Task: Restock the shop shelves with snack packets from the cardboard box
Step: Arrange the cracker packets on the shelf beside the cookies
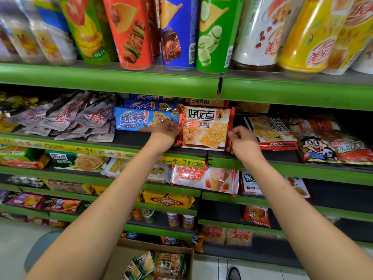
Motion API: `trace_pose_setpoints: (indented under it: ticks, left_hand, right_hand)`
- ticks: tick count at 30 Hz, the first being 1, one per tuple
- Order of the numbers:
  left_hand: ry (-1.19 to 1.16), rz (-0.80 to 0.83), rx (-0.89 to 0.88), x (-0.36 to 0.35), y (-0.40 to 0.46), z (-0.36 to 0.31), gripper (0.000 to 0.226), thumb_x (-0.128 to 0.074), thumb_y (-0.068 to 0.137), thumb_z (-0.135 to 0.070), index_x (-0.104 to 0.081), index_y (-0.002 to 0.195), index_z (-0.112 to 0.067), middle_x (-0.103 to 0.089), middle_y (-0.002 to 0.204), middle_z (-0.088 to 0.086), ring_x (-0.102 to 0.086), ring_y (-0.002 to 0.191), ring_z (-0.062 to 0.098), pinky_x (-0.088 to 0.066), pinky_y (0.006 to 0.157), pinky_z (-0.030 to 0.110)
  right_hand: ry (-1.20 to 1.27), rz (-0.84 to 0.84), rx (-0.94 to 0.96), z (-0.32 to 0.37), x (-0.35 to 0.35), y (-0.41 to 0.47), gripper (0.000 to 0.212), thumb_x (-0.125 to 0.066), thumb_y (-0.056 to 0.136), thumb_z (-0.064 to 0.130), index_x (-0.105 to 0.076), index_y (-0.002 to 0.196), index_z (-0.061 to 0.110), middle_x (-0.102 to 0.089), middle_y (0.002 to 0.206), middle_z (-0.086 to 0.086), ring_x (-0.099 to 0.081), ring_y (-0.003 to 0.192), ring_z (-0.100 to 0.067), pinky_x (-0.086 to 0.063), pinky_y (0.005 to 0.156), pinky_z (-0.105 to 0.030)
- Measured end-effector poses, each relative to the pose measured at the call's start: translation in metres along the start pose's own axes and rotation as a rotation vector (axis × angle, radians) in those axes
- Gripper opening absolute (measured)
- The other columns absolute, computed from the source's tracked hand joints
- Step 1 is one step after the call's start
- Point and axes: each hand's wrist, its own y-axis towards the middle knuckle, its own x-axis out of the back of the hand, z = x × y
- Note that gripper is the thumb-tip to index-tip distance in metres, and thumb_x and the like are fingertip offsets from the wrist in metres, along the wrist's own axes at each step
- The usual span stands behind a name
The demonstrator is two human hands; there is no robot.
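Gripped at both side edges by left hand [166, 132] and right hand [243, 142], red biscuit packet [205, 128] stood upright on green-edged shelf [302, 168]; below, open cardboard box [129, 257] holding snack packets [157, 265].

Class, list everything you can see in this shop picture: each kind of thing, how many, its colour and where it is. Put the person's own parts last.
Tall snack tubes: several, green, red, blue, white and yellow, top shelf.
Grey-pink packets: a pile, second shelf, left.
Blue cookie packets: a stack, second shelf, left of the held packet.
Red cracker packet: one, upright at the second shelf's edge, gripped on both sides.
Green shelf edges: several tiers.
Pink wafer packet: one, third shelf.
Cardboard box: one, brown, on the floor, holding packets.
Left hand: on the packet's left edge.
Right hand: on its right edge.
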Motion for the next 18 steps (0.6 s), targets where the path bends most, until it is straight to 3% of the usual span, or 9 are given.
trace_pose_setpoints:
  ticks: [3,5,7,8,11,14,16,18]
  left_hand:
    - [0.009,-0.023,-0.029,-0.002,-0.003,-0.003,0.019,-0.055,0.095,-0.001,-0.051,0.090,-0.019,-0.057,0.086,0.003,-0.057,0.086,0.021,-0.056,0.080,0.045]
    - [0.036,-0.008,-0.078,-0.004,-0.008,-0.002,0.026,-0.052,0.094,0.001,-0.053,0.086,-0.023,-0.060,0.091,0.004,-0.058,0.087,0.020,-0.055,0.080,0.036]
    - [0.084,0.043,-0.122,-0.009,-0.014,-0.001,0.023,-0.056,0.093,-0.003,-0.061,0.088,-0.026,-0.064,0.095,-0.002,-0.061,0.085,0.011,-0.050,0.067,0.011]
    - [0.100,0.070,-0.134,-0.011,-0.016,-0.001,0.019,-0.059,0.093,-0.007,-0.065,0.094,-0.025,-0.065,0.099,-0.004,-0.061,0.085,0.007,-0.046,0.060,0.005]
    - [0.162,0.103,-0.163,-0.023,-0.013,-0.005,0.027,-0.057,0.097,-0.013,-0.065,0.122,-0.021,-0.063,0.111,0.000,-0.059,0.072,0.008,-0.043,0.049,0.009]
    - [0.231,0.120,-0.168,-0.034,-0.009,-0.014,0.037,-0.046,0.101,-0.008,-0.055,0.136,-0.016,-0.057,0.126,0.008,-0.051,0.059,0.011,-0.037,0.042,0.011]
    - [0.299,0.128,-0.176,-0.039,-0.006,-0.020,0.043,-0.042,0.101,-0.005,-0.048,0.143,-0.013,-0.047,0.144,0.011,-0.062,0.082,0.018,-0.044,0.058,0.010]
    - [0.348,0.141,-0.162,-0.043,-0.006,-0.025,0.047,-0.041,0.101,-0.004,-0.041,0.148,-0.013,-0.036,0.154,0.011,-0.053,0.124,0.029,-0.045,0.090,0.019]
  right_hand:
    - [0.049,-0.012,-0.023,0.000,0.000,0.000,0.013,-0.044,0.104,0.021,-0.056,0.101,0.018,-0.065,0.084,0.000,-0.064,0.051,-0.006,-0.048,0.048,-0.020]
    - [0.063,-0.030,-0.048,-0.001,0.001,0.002,0.012,-0.043,0.105,0.020,-0.055,0.101,0.018,-0.064,0.088,0.000,-0.066,0.052,-0.009,-0.048,0.047,-0.020]
    - [0.058,-0.055,-0.074,-0.001,0.001,0.006,0.011,-0.042,0.104,0.019,-0.053,0.100,0.018,-0.062,0.091,-0.001,-0.065,0.049,-0.009,-0.047,0.044,-0.020]
    - [0.064,-0.077,-0.087,0.000,0.001,0.008,0.011,-0.042,0.104,0.017,-0.051,0.098,0.020,-0.061,0.092,-0.001,-0.063,0.046,-0.008,-0.046,0.041,-0.019]
    - [0.092,-0.150,-0.129,0.005,-0.002,0.016,0.015,-0.040,0.101,0.008,-0.046,0.100,0.022,-0.058,0.092,-0.002,-0.061,0.044,-0.011,-0.045,0.038,-0.021]
    - [0.082,-0.166,-0.149,0.010,-0.006,0.023,0.024,-0.043,0.093,0.003,-0.046,0.109,0.021,-0.062,0.108,-0.012,-0.067,0.076,-0.028,-0.053,0.061,-0.035]
    - [0.092,-0.167,-0.149,0.014,-0.009,0.026,0.033,-0.044,0.089,0.005,-0.048,0.118,0.021,-0.062,0.111,-0.012,-0.065,0.089,-0.032,-0.052,0.071,-0.040]
    - [0.105,-0.168,-0.132,0.017,-0.013,0.028,0.038,-0.044,0.089,0.007,-0.049,0.125,0.020,-0.061,0.102,-0.004,-0.061,0.079,-0.022,-0.047,0.063,-0.030]
